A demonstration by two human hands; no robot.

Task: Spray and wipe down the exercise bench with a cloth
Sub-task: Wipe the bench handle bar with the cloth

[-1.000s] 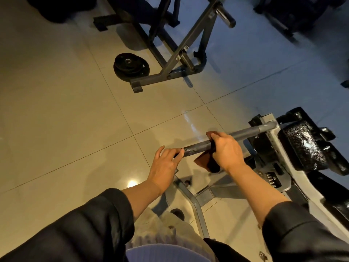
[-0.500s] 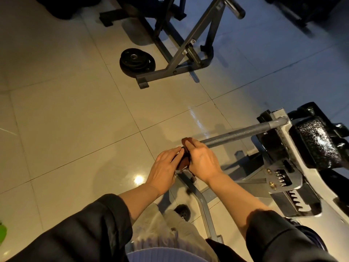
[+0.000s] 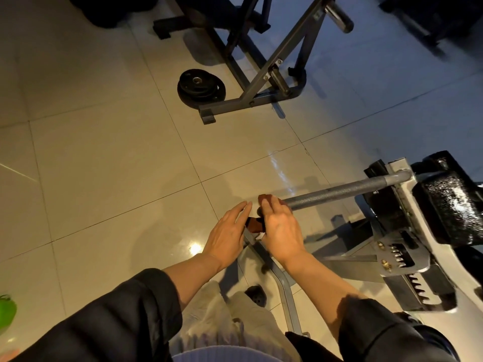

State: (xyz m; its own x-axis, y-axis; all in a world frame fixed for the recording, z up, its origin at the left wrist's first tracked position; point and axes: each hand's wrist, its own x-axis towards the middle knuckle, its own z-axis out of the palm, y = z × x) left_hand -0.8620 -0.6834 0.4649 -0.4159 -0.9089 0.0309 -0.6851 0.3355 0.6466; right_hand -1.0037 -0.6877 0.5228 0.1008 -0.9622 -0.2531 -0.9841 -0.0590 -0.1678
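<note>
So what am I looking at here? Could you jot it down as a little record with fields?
place: gym floor of pale tiles
bench: exercise bench at right, black pad wet and glossy
bar: grey bar sticking out from the bench toward the person
cloth: brown cloth at the bar's free end, between the hands
left hand: left hand with fingers straight, beside the cloth
right hand: right hand laid over the cloth and the bar's end, fingers straight
nearby: weight plates against a dark frame; a green object at the left edge

Reddish-brown cloth bunched over the free end of the bench's grey bar.
</note>
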